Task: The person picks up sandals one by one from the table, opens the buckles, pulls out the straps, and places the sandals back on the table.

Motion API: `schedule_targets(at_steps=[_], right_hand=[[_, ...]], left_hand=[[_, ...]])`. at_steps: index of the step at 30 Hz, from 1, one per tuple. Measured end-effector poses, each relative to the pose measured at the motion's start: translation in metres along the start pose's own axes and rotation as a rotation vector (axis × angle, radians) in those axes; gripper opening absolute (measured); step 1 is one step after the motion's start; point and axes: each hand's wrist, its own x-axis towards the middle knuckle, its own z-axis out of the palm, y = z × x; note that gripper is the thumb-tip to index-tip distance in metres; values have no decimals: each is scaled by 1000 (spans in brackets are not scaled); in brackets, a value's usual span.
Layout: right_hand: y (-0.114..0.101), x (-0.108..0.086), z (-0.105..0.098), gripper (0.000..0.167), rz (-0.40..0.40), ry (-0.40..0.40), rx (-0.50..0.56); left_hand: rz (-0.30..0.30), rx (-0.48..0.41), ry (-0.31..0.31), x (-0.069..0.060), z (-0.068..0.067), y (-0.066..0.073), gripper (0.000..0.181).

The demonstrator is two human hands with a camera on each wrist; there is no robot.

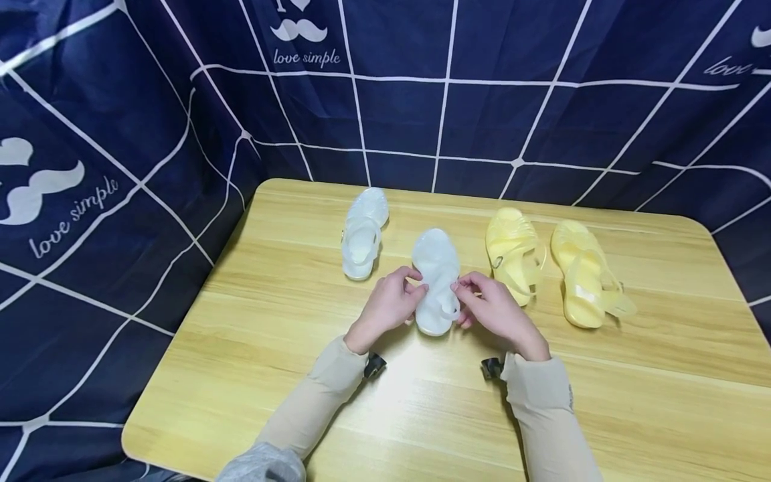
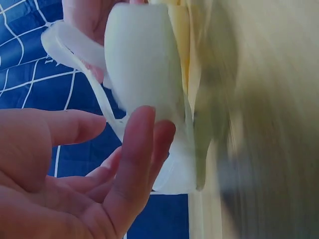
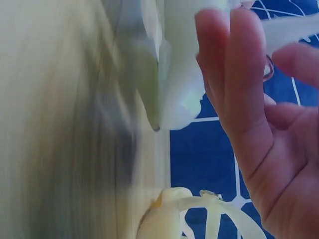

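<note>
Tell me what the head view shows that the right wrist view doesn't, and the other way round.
Only the head view shows both beige sleeves and the yellow sandals in full.

Only the right wrist view shows the palm of the right hand.

Both share that hand, the white sandal it holds, the table, the blue cloth and part of at least one yellow sandal.

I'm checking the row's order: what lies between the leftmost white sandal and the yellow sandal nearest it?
The head view shows the other white sandal there, with the left hand and right hand touching it.
</note>
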Motion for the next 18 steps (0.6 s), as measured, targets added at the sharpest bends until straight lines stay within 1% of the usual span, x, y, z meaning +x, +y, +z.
schedule_targets(at_steps=[4,7,11,18], right_hand=[[-1,1,-1,47,23,64,34],[-1,1,-2,48,27,93,42],[-1,2,0,44,20,106,55],[0,5,2,44,-21,131,59]], left_hand=[[7,-8,25,1,2,1,35],[-4,-11,19,1,3,2,39],[-17,-34,3,1,4,2,47],[-47,-109,8,4,5,-1,52]])
